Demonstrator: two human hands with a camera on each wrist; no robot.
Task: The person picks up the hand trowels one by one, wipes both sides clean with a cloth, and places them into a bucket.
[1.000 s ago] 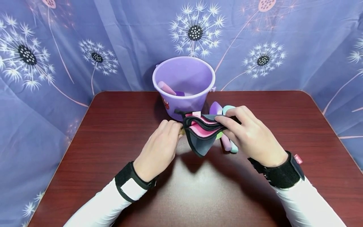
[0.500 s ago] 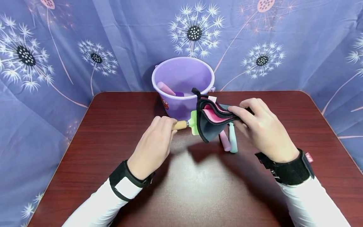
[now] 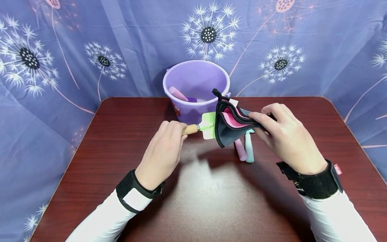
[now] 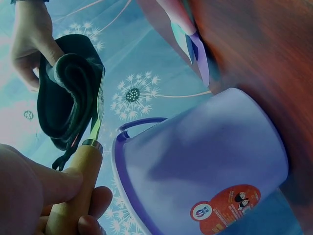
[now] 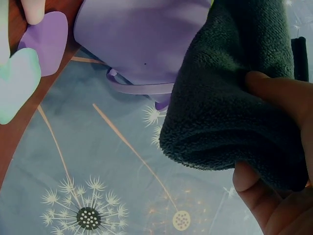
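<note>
My left hand (image 3: pixel 160 156) grips the wooden handle of a small shovel (image 3: pixel 208 125) with a flat green blade, raised in front of the bucket. In the left wrist view the shovel's blade lies close along the cloth; whether they touch I cannot tell. My right hand (image 3: pixel 287 137) pinches a folded dark grey and pink cloth (image 3: pixel 231 126) with black edging and a white tag. Part of the blade is hidden behind the cloth in the head view. Grey plush fabric of the cloth (image 5: pixel 230 98) fills much of the right wrist view.
A purple bucket (image 3: pixel 193 112) stands at the table's back edge, holding a pink-handled purple tool (image 3: pixel 178 94). Right of it on the table (image 3: pixel 127 134) lie a pink-handled tool (image 3: pixel 241 150) and a light teal tool (image 3: pixel 249 149). A dandelion-patterned curtain (image 3: pixel 136 40) hangs behind.
My right hand has moved right and up with the cloth. The left hand has drawn slightly left and up, and the shovel's handle and green blade now show beside the cloth.
</note>
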